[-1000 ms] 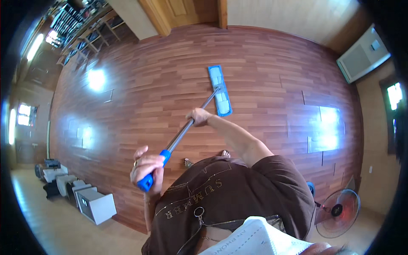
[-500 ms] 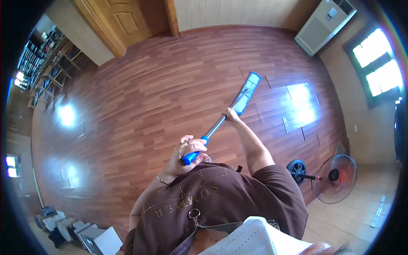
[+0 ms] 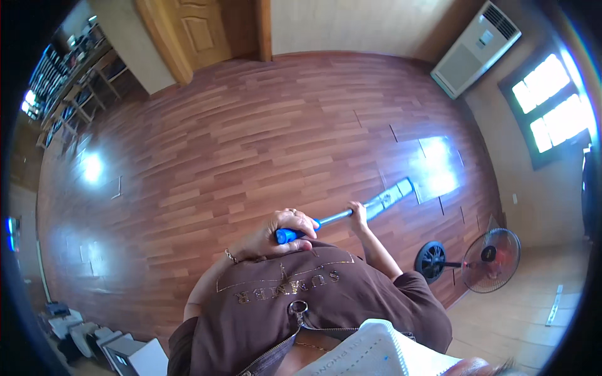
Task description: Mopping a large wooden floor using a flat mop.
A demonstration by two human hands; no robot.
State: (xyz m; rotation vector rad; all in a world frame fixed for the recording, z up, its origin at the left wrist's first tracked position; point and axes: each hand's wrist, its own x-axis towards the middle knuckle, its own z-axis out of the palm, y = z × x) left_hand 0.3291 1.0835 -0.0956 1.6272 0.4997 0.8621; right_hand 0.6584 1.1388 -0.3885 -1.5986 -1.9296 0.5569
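Slanted out from the brown shirt toward the right: a flat mop, seen against the reddish-brown plank floor. Long and narrow in the mop head, pale blue to whitish across the upper face, brighter blue at the edges and far tip, somewhat foreshortened and soft in detail. Lined up nearly with the thin, greyish metal shaft. Bright blue and glossy at the near end, with a rounded butt on the blue sleeve, just before the chest. Pinched there between fingers and thumb of the left grip, with a bracelet at the wrist. Wrapped around the shaft right beside the mop head, the right grip. Close beyond the far tip, a patch of glare; nearer the right side, a standing fan.
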